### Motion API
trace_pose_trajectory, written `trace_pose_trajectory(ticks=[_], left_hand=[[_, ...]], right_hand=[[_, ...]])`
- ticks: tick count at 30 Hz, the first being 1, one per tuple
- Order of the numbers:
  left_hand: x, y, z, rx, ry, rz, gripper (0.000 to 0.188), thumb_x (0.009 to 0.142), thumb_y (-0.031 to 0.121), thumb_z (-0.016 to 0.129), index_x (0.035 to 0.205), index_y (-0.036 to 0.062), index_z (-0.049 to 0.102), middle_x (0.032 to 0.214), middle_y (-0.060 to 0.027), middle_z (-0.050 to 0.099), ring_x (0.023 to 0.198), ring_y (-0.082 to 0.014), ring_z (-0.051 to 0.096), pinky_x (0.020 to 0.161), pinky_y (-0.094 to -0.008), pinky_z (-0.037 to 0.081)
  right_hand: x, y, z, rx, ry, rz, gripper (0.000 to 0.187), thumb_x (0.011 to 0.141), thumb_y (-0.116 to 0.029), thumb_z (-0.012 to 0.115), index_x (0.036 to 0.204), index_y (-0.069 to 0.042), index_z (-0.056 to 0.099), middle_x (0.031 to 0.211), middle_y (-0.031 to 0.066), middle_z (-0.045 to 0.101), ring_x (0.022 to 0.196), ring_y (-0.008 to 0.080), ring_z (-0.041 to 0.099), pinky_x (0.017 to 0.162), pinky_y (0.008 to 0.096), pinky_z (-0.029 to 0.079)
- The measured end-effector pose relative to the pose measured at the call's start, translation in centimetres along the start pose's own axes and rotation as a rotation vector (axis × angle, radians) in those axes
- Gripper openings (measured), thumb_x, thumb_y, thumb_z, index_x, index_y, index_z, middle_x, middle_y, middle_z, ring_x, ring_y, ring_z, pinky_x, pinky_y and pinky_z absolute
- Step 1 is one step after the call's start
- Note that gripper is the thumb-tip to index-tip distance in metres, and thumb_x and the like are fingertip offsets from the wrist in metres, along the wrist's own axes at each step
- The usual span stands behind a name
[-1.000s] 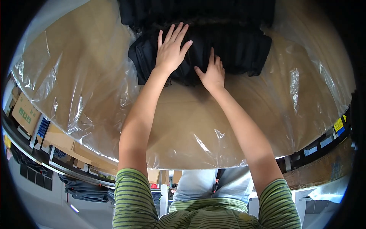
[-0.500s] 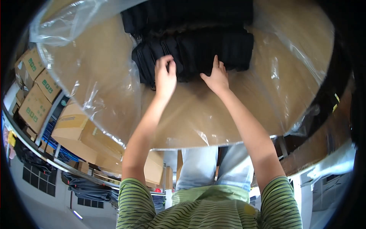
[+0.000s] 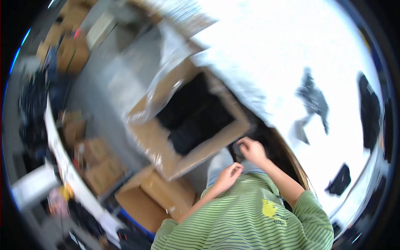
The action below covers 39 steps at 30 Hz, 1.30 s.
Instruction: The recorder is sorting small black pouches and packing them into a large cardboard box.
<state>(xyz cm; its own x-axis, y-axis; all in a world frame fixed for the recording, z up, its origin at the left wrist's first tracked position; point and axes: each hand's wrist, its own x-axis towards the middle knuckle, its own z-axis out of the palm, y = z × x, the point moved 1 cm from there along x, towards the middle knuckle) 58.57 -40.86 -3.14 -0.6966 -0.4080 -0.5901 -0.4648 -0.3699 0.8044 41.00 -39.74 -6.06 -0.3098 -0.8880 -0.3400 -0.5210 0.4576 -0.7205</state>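
Note:
My left hand [image 3: 228,176] is in front of my waist with its fingers curled in, and nothing shows in it. Farther right, near the table's edge, my right hand [image 3: 253,151] has its fingers loosely bent and apart, blurred, with no object visible in it. Both hands are away from the open cardboard box [image 3: 143,143] ahead and to the left. Clear plastic film [image 3: 171,46] lines that box and rises over its far side. Inside lie black, soft-looking bundles [image 3: 196,112], packed in rows; their kind is too blurred to tell.
A long white-topped table [image 3: 266,54] fills the right side, with a clear plastic bag [image 3: 313,100] and a black item [image 3: 339,180] on it. An open, tilted carton [image 3: 143,204] stands near my left. More cartons [image 3: 100,160] are stacked farther left, beyond grey floor [image 3: 116,83].
Both hands have left the black bundles and drawn back to my waist. My view has swung right and back, so the whole lined box and the white table now show.

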Motion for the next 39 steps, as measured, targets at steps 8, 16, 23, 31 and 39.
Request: trace_pose_trajectory(ticks=[8, 16, 23, 31, 39], left_hand=[[8.0, 7.2, 15.0, 0.322, -0.506, 0.124, 0.028, 0.092, 0.021, 0.054, 0.112, 0.0009, 0.053, 0.083, -0.0053, 0.062, 0.077, -0.0125, 0.058, 0.072, -0.0264, 0.045], [14.2, 15.9, 38.8, 0.858, -1.04, 0.166, 0.031, 0.092, 0.032, 0.051, 0.108, 0.0059, 0.057, 0.087, -0.0089, 0.064, 0.076, -0.0172, 0.058, 0.072, -0.0295, 0.046], [25.3, 20.0, 50.0, 1.008, -1.061, 0.241, 0.031, 0.091, 0.031, 0.054, 0.109, 0.006, 0.058, 0.095, -0.0067, 0.064, 0.083, -0.015, 0.058, 0.079, -0.0303, 0.046], [47.3, 34.2, 58.9, 0.615, -0.345, 0.721, 0.029, 0.084, 0.025, 0.064, 0.104, 0.0045, 0.061, 0.098, -0.0055, 0.062, 0.085, -0.0138, 0.056, 0.072, -0.0266, 0.045], [59.0, 46.9, 67.3, 0.45, -0.3, 0.275, 0.081, 0.075, 0.056, 0.066, 0.122, -0.0067, 0.045, 0.095, -0.0074, 0.058, 0.073, -0.0148, 0.055, 0.068, -0.0252, 0.044]], right_hand=[[-14.1, 8.3, -15.2, 0.267, 0.219, 0.002, 0.019, 0.081, -0.022, 0.05, 0.09, -0.013, 0.065, 0.072, 0.011, 0.065, 0.067, 0.03, 0.062, 0.063, 0.0404, 0.048], [-32.1, 24.4, -26.4, 0.577, 1.29, 0.474, 0.013, 0.083, -0.009, 0.056, 0.091, -0.007, 0.065, 0.068, 0.0066, 0.06, 0.062, 0.0142, 0.058, 0.059, 0.0256, 0.045], [-35.9, 36.8, -32.7, 0.945, 1.474, 0.388, 0.029, 0.085, -0.013, 0.063, 0.112, -0.004, 0.059, 0.106, 0.0074, 0.064, 0.102, 0.0155, 0.058, 0.086, 0.0265, 0.044], [-31.8, 53.0, -54.7, 0.648, 1.667, 0.352, 0.031, 0.082, -0.017, 0.064, 0.109, -0.002, 0.063, 0.119, 0.0104, 0.059, 0.114, 0.0197, 0.052, 0.097, 0.0334, 0.038], [-24.7, 61.5, -72.3, -0.14, 1.645, 0.879, 0.074, 0.072, -0.048, 0.069, 0.125, 0.001, 0.049, 0.132, 0.0215, 0.041, 0.127, 0.0341, 0.032, 0.104, 0.0451, 0.026]])
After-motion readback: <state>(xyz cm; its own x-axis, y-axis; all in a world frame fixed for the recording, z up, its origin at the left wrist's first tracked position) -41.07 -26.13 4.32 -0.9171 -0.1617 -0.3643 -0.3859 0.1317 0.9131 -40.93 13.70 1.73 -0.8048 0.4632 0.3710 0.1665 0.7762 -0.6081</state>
